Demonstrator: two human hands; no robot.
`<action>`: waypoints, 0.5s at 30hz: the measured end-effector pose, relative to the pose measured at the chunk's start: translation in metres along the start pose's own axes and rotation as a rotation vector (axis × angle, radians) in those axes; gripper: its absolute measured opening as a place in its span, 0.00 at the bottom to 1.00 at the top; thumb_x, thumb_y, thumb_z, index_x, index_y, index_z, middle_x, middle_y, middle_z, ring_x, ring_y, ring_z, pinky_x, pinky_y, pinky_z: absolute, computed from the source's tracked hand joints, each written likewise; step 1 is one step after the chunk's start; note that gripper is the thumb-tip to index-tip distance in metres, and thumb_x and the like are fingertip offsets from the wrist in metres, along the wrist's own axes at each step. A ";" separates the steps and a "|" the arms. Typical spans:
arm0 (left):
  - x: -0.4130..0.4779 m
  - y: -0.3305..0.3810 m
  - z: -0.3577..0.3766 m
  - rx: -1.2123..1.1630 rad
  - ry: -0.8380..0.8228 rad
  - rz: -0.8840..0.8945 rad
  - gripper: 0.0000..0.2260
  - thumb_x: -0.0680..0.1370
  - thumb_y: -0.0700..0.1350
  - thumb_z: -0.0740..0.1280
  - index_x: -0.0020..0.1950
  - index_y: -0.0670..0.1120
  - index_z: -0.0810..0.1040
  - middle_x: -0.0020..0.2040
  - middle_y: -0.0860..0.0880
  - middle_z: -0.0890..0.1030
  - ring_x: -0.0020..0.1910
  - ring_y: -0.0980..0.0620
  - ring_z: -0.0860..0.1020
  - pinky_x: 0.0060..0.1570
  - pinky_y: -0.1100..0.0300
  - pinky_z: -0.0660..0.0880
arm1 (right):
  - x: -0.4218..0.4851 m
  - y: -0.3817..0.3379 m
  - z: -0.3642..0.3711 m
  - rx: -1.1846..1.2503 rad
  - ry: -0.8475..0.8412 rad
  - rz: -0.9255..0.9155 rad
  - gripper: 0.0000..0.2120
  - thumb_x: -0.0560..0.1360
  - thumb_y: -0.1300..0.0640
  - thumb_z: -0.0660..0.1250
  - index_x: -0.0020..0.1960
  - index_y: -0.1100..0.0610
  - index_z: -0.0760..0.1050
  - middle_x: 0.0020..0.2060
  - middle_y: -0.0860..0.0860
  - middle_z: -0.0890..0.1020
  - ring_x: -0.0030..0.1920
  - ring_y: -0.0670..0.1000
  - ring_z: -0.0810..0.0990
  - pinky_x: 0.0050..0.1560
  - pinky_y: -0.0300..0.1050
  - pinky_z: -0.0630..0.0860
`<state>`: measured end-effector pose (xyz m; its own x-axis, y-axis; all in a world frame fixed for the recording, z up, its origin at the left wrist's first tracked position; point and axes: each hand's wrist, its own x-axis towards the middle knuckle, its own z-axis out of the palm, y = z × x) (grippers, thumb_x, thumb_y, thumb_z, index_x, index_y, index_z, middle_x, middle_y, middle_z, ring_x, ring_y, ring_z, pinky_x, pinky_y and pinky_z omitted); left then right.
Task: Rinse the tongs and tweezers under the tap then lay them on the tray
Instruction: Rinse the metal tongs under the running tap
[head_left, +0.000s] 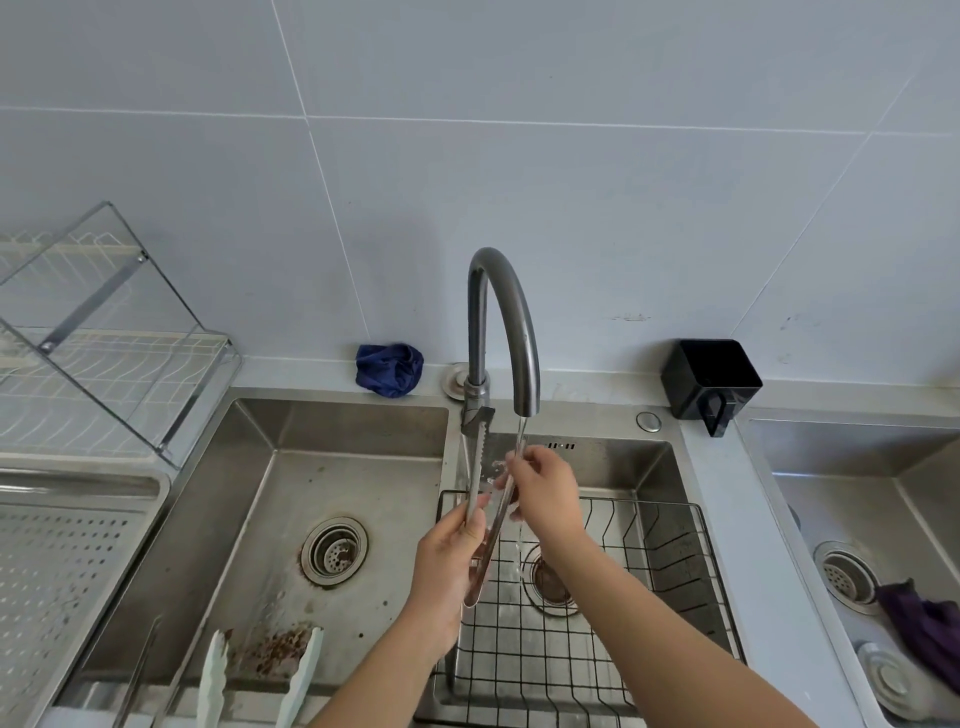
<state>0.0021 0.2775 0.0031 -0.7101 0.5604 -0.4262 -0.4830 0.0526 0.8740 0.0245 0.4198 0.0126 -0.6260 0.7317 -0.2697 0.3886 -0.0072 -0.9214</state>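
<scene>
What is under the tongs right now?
A black wire rack sits in the basin below the tongs, with the drain showing through it. The left hand hides part of the rack's left side.

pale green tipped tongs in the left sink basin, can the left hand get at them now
Probably not yet: the left hand grips the long steel tongs under the curved grey tap. Nothing lies between it and the pale green tipped tongs.

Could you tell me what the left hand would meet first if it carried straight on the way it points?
Likely the tap's base, straight up the line of the tongs the left hand grips; depth is unclear.
</scene>
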 end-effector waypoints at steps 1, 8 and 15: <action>-0.001 -0.001 0.000 -0.007 0.000 -0.012 0.18 0.73 0.59 0.70 0.62 0.57 0.83 0.57 0.46 0.84 0.60 0.47 0.80 0.59 0.46 0.78 | 0.001 -0.001 -0.001 0.064 0.013 0.001 0.09 0.82 0.56 0.64 0.46 0.59 0.79 0.36 0.53 0.86 0.33 0.53 0.79 0.30 0.46 0.79; 0.001 0.000 -0.012 -0.113 0.012 -0.058 0.10 0.81 0.49 0.66 0.58 0.53 0.85 0.36 0.47 0.79 0.29 0.51 0.76 0.22 0.61 0.69 | -0.011 0.010 -0.006 0.498 -0.364 0.205 0.21 0.85 0.44 0.57 0.50 0.58 0.80 0.36 0.54 0.81 0.37 0.50 0.79 0.37 0.46 0.74; 0.003 -0.001 -0.017 -0.086 0.042 -0.047 0.09 0.80 0.51 0.67 0.57 0.54 0.86 0.37 0.46 0.80 0.31 0.50 0.78 0.23 0.60 0.69 | -0.009 0.002 -0.002 0.608 -0.256 0.121 0.10 0.83 0.52 0.64 0.50 0.57 0.80 0.38 0.53 0.82 0.37 0.50 0.80 0.35 0.44 0.76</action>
<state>-0.0080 0.2650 -0.0026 -0.7054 0.5238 -0.4775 -0.5573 0.0063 0.8303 0.0319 0.4148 0.0137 -0.7716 0.5172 -0.3702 0.0631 -0.5168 -0.8538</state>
